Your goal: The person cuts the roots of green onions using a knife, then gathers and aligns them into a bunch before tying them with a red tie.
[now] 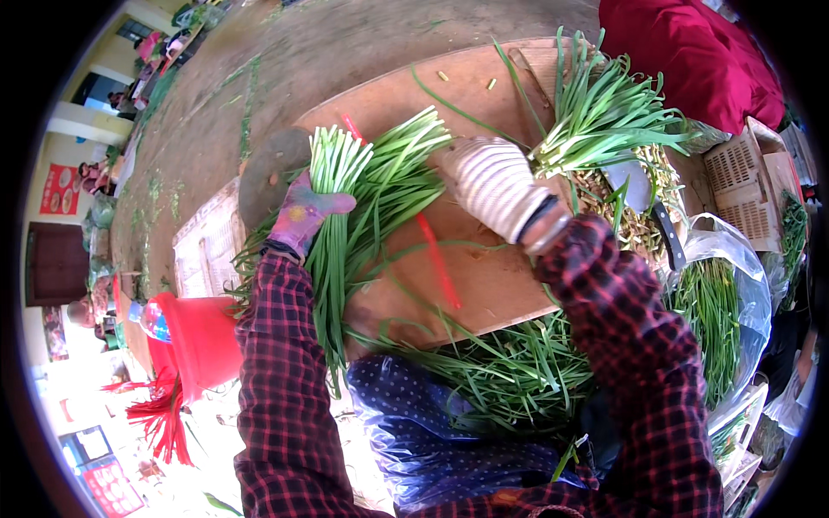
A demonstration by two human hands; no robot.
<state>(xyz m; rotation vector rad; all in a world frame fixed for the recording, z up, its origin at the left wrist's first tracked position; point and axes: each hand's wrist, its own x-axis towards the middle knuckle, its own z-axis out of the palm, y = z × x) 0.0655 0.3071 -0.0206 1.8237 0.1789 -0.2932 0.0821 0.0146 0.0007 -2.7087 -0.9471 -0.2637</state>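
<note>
My left hand (pixel 308 216), in a pinkish-purple glove, is closed around a bunch of garlic chives (pixel 337 164) with pale cut ends up and leaves hanging down. Right beside it a second bunch (pixel 406 155) lies on the wooden board (pixel 414 276), across a red plastic strip (pixel 439 263). My right hand (pixel 496 186) wears a white striped glove. It is over the board between that second bunch and a loose heap of greens (pixel 596 121). Its fingers point left and are smeared, so their grip is unclear.
A knife (pixel 667 229) with a black handle lies at the right over trimmings. Beside it a clear plastic bag (pixel 749 285) holds more greens. Loose leaves (pixel 518 371) fill the space at my lap. A red bucket (pixel 203 341) with red strips (pixel 168 423) stands left.
</note>
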